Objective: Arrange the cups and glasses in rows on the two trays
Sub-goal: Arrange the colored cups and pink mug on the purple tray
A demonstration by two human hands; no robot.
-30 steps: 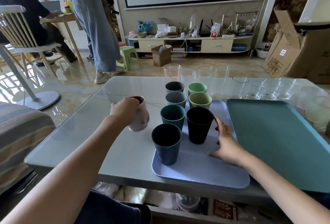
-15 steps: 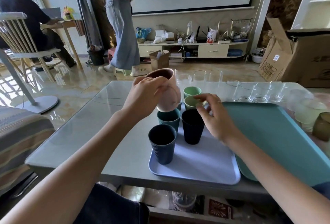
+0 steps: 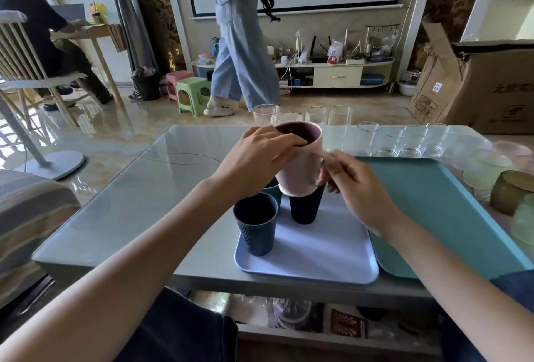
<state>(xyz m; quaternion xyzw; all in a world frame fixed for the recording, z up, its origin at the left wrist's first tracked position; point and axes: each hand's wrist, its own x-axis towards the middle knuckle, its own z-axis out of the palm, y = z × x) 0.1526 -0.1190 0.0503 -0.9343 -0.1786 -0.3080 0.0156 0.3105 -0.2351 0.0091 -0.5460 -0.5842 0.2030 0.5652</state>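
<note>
My left hand (image 3: 257,156) grips a pink cup (image 3: 300,171) by its rim, holding it in the air above the lavender tray (image 3: 323,254). My right hand (image 3: 352,185) has its fingers curled against the cup's right side. On the tray stand a dark blue ribbed cup (image 3: 255,223) in front and a black cup (image 3: 306,208) behind it, partly under the pink cup. A teal cup (image 3: 273,188) peeks out behind them; further cups are hidden by my hands. An empty teal tray (image 3: 427,211) lies to the right.
Several clear glasses (image 3: 404,142) stand along the table's far edge. Tinted glasses, green and amber (image 3: 508,194), crowd the right edge. A person walks across the floor beyond the table. A cardboard box (image 3: 476,87) sits at the right.
My left hand lifted the pink cup from the table left of the tray and carried it right, over the cups. My right hand left the tray and came up to the cup's side.
</note>
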